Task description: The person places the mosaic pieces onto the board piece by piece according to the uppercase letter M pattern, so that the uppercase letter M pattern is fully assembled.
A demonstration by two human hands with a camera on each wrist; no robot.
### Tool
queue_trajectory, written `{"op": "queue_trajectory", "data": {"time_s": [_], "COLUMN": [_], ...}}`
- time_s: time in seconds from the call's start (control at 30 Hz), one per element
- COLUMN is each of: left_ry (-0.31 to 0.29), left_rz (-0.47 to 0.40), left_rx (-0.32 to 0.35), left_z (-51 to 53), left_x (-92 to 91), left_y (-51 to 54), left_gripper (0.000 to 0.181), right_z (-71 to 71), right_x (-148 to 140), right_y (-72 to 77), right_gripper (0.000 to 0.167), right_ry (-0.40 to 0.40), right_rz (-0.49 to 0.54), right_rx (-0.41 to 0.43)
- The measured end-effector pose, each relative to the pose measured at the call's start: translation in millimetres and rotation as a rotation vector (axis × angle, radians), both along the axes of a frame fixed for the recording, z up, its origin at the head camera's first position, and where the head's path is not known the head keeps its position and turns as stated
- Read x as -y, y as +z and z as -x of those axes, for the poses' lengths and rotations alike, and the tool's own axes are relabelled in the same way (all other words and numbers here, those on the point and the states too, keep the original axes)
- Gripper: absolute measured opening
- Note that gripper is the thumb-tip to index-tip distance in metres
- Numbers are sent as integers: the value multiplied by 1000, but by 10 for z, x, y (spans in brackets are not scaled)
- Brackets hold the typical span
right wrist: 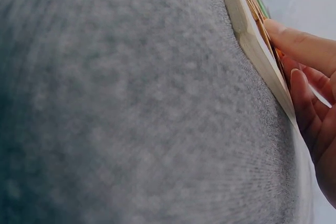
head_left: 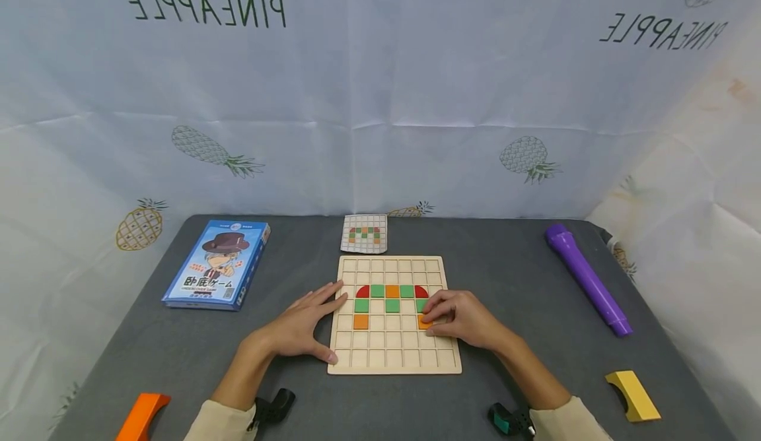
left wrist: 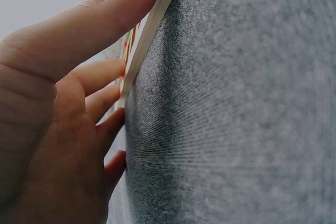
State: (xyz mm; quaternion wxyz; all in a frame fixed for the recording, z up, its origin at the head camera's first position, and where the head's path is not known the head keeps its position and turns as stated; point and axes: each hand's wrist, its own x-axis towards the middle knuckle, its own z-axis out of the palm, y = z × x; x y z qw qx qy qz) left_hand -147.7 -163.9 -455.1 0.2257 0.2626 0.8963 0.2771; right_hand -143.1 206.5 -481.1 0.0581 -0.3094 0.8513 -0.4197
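A wooden grid board [head_left: 377, 359] lies flat on the table, with red, green and orange tiles in several of its cells. My left hand [head_left: 298, 325] rests at the board's left edge with fingers spread and thumb near the lower left corner; the left wrist view shows the thumb [left wrist: 94, 30] against the wooden rim. At the board's right side, my right hand [head_left: 465, 319] pinches an orange tile [head_left: 425, 322] between thumb and fingertips, at a cell below a green tile [head_left: 421, 305]. The fingers partly cover that tile. In the right wrist view its grip is mostly hidden.
A card [head_left: 364, 234] printed with a coloured grid pattern stands behind the board. To the left are a blue game box [head_left: 217, 266] and an orange arch block [head_left: 141, 417]. A purple tube [head_left: 588, 279] and a yellow arch block [head_left: 633, 396] lie to the right.
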Motion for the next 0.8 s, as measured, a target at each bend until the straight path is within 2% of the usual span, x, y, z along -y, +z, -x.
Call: {"op": "queue_trajectory", "data": {"time_s": [0.57,0.67,0.8], "left_ry": [12,12,26], "left_rz": [1,-16,-30], "left_rx": [-5,-12,-50], "left_z": [9,-23,-99], "left_x": [8,24,49], "left_y": [-25,-27,18], "left_gripper": [112,112,111], "right_z": [4,-21,-67], "right_x": [2,-22,-91], "right_y": [18,37,94], "right_gripper": [20,22,24], "right_ry": [-7,-29,-109], "right_rz": [17,59,79], "right_rx": [32,33,-5]}}
